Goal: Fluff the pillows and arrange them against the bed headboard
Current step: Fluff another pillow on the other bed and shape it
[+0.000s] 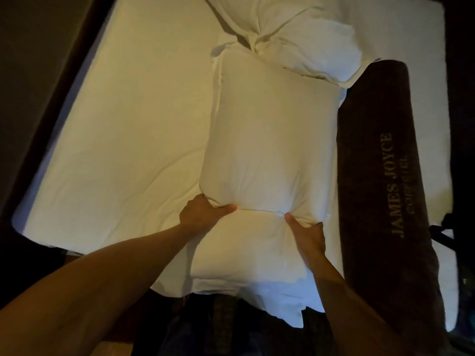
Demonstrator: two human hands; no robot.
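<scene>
1. White sheet covers the bed, dimly lit.
2. One pillow lies lengthwise mid-bed; both hands grip its near end.
3. Left hand fingers curl into the left corner; right hand pinches the right corner.
4. A second pillow lies beyond, touching it.
5. A dark lettered bolster lies just right.

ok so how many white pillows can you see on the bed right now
3. One gripped by both hands mid-bed, one beneath it at the near edge, one crumpled at the far end. Others may be hidden.
</scene>
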